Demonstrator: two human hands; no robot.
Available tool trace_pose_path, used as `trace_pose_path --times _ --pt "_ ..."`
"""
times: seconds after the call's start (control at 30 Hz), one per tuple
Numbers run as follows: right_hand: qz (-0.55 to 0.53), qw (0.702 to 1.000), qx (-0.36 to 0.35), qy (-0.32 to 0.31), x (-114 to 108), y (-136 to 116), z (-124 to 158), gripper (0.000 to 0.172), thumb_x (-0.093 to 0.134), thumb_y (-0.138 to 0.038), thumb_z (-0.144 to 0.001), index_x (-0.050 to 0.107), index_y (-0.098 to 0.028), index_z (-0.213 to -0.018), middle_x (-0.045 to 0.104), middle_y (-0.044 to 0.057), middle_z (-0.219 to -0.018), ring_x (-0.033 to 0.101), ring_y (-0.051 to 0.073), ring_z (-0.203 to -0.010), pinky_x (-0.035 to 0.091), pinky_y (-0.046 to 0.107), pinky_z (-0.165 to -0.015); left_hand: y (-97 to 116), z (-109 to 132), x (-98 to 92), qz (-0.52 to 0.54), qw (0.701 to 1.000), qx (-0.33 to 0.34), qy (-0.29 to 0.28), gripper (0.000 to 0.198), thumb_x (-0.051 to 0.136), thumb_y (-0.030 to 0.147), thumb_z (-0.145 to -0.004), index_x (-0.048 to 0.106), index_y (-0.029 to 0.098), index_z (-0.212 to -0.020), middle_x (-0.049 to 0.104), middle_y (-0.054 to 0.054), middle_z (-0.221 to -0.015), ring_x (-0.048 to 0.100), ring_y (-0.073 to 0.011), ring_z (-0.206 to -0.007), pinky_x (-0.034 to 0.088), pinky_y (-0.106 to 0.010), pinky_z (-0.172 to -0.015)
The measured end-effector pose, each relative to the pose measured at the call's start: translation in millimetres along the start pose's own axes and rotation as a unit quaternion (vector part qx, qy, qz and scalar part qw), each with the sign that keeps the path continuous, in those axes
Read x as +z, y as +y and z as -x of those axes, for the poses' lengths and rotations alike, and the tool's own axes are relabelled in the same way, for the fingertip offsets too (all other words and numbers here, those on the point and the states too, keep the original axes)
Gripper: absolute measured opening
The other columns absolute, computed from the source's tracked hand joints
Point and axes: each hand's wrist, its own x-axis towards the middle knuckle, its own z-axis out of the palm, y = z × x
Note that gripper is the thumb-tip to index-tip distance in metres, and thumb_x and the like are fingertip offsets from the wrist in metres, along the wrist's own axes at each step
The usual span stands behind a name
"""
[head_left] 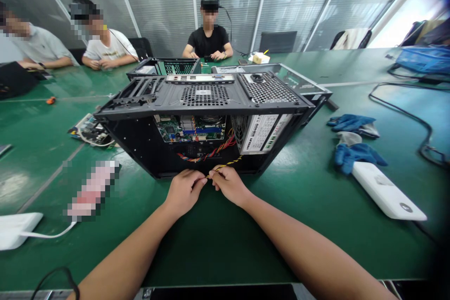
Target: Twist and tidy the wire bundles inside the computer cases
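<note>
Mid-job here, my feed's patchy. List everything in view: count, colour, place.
Computer case: 1, black, centre
Motherboard: 1, green, inside the case
Power supply: 1, silver with white label, inside right
Bundled wires: several, multicoloured, inside the case
Twisted wires: count unclear, yellow-black, case front
Other case parts: at least 2, dark, behind
Circuit board: 1, mixed colours, left
White devices: 2, white, far left and right
Pixelated item: 1, pinkish, left
Gloves: apparently 2, blue-grey, right
Basket: 1, blue, far right
People: 3, pale or black tops, far side
Table: 1, green, underneath
Small distant items: too blurred
Left hand: 1, bare, pinching the twisted wires
Right hand: 1, bare, same
</note>
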Motion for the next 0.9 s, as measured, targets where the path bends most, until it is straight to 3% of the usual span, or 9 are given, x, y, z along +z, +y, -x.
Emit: trace_pose_path --times 0.17,0.43,0.73,0.9 --pt "-0.012 0.999 0.040 0.012 -0.1 1.5 0.1 0.036 0.049 -0.032 -0.090 0.054 -0.016 -0.058 0.050 -0.002 -0.050 0.049 0.009 -0.046 0.037 0.024 -0.052 1.5 0.5 -1.6 -0.009 0.998 0.039 0.055 0.015 0.055 0.027 -0.091 0.061 0.018 -0.081 0.063 -0.001 -0.072 0.054 -0.0150 -0.069 0.042 -0.029 -0.068" --pt "-0.006 0.999 0.033 0.009 -0.7 1.5 -1.2 0.038 0.047 -0.029 -0.091 0.055 -0.016 -0.056 0.050 -0.001 -0.053 0.047 0.009 -0.047 0.037 0.023 -0.052 -0.4 0.4 0.3 -0.008 0.996 0.040 0.080 0.018 0.061 0.033 -0.088 0.062 0.018 -0.079 0.064 -0.001 -0.071 0.056 -0.0148 -0.068 0.044 -0.028 -0.066" --pt "-0.001 1.000 -0.008 -0.009 -0.7 1.2 -1.1 0.031 0.046 -0.023 -0.089 0.052 -0.016 -0.059 0.051 -0.001 -0.065 0.048 0.008 -0.050 0.037 0.022 -0.052 -0.1 0.4 0.4 -0.003 1.000 -0.008 0.005 0.013 0.055 0.023 -0.090 0.063 0.019 -0.080 0.065 0.000 -0.073 0.058 -0.0146 -0.069 0.043 -0.027 -0.066" --pt "-0.002 1.000 -0.005 -0.007 -0.3 0.8 -0.7 0.030 0.046 -0.024 -0.090 0.053 -0.016 -0.061 0.051 -0.002 -0.064 0.048 0.008 -0.050 0.037 0.022 -0.052 1.3 -1.1 -1.7 0.025 1.000 -0.019 -0.003 0.013 0.056 0.023 -0.090 0.063 0.020 -0.080 0.064 0.001 -0.070 0.058 -0.0128 -0.066 0.042 -0.025 -0.064"
